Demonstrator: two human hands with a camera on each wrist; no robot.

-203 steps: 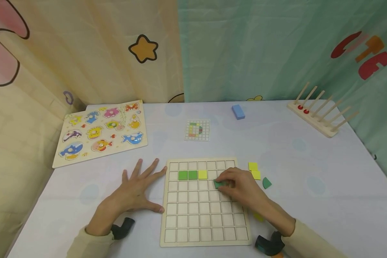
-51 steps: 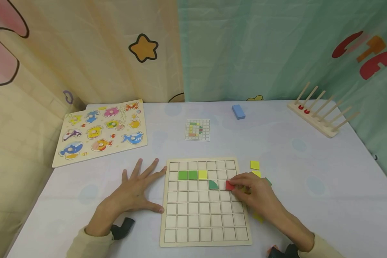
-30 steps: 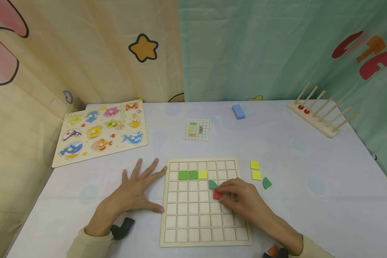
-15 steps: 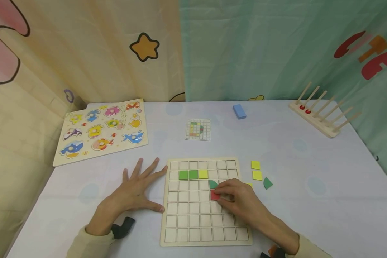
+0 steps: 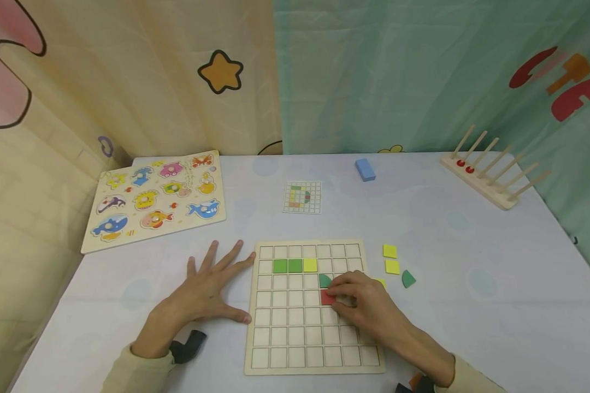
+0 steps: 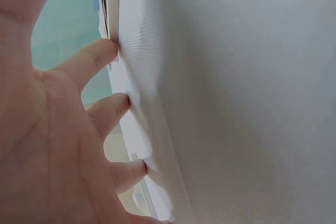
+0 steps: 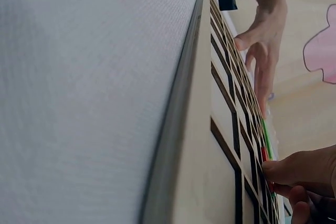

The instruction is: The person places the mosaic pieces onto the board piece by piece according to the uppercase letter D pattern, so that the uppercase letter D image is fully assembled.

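A wooden grid board [image 5: 314, 369] lies on the table. My right hand [image 5: 371, 303] pinches a red square tile [image 5: 326, 297], which sits in a cell just below a dark green quarter-circle tile [image 5: 324, 280]. In the right wrist view, the thumb and a fingertip meet at the red tile [image 7: 264, 154]. Two light green square tiles [image 5: 287, 266] and a yellow square tile [image 5: 310, 265] fill neighbouring cells higher up. Spread wide, my left hand [image 5: 204, 297] rests on the table, its thumb and index fingertip touching the board's left edge.
Right of the board lie yellow tiles [image 5: 389, 251] and another green quarter-circle [image 5: 408, 279]. An orange piece [image 5: 415, 380] shows beside the right wrist. Farther back are a pattern card [image 5: 302, 197], a blue block [image 5: 365, 170], an animal puzzle [image 5: 152, 202] and a peg stand [image 5: 482, 183].
My right hand let go of the green quarter-circle on the board. It then brought the red tile leftward from the board's right side into the cell below. The left hand stayed put.
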